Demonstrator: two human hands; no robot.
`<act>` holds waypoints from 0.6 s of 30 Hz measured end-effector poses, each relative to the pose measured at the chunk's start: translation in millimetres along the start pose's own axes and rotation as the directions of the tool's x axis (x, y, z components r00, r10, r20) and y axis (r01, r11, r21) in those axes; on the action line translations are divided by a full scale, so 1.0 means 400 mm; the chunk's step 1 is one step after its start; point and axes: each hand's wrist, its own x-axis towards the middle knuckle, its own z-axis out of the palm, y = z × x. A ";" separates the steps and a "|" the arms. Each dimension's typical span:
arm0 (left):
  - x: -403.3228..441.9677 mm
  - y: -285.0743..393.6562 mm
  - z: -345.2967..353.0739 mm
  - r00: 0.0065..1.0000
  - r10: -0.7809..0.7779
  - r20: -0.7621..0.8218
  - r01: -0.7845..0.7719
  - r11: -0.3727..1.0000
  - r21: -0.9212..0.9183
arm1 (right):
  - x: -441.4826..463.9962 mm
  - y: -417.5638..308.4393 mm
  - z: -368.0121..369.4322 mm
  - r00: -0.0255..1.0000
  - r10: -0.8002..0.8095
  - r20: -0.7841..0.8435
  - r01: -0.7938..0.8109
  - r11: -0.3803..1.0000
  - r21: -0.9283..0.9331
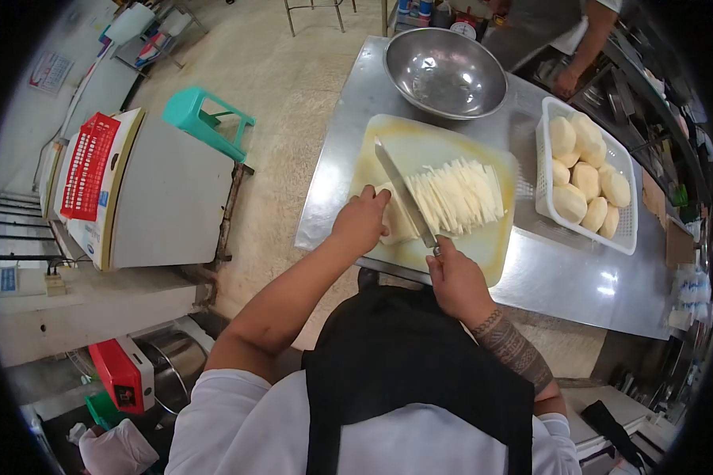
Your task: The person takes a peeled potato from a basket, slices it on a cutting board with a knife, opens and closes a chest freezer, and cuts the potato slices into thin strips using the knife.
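My right hand is closed round the handle of a kitchen knife, its blade pointing away from me and to the left. The blade lies along the right edge of a pale peeled block, which looks like sliced potato. On that block's left side, my left hand presses with bent fingers. To the right of the blade a pile of thin cut sticks rests on the yellow-stained cutting board. The underside of my left fingers is partly hidden.
A steel bowl stands behind the board. On the right a white plastic basket holds several peeled potatoes. All are on a steel table. Another person's hand shows at the far right. A green stool stands left.
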 end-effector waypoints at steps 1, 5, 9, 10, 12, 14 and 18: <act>0.009 -0.005 0.007 1.000 0.015 -0.002 -0.015 1.000 0.016 | 0.009 -0.016 0.011 1.000 0.001 0.008 -0.001 1.000 -0.023; 0.014 -0.012 0.016 0.998 0.051 -0.027 -0.050 0.998 0.043 | 0.012 -0.082 0.021 1.000 0.028 0.014 -0.027 0.998 -0.061; 0.014 -0.021 0.022 0.996 0.091 0.002 -0.091 0.995 0.034 | 0.034 -0.033 0.105 0.996 0.074 0.056 -0.065 0.986 -0.153; 0.015 -0.024 0.027 0.995 0.100 -0.005 -0.099 0.994 0.036 | 0.058 -0.038 0.106 0.996 0.063 0.061 -0.051 0.983 -0.177; 0.015 -0.030 0.030 0.995 0.102 -0.018 -0.101 0.994 0.031 | 0.048 -0.090 0.053 1.000 0.019 0.024 -0.015 0.986 -0.169; 0.019 -0.030 0.031 0.994 0.104 -0.021 -0.103 0.994 0.018 | 0.043 -0.124 0.041 1.000 0.027 0.008 -0.025 0.988 -0.149; 0.009 -0.036 0.030 0.991 0.131 -0.042 -0.130 0.991 0.027 | 0.054 -0.092 0.101 0.997 0.070 0.014 -0.067 0.985 -0.157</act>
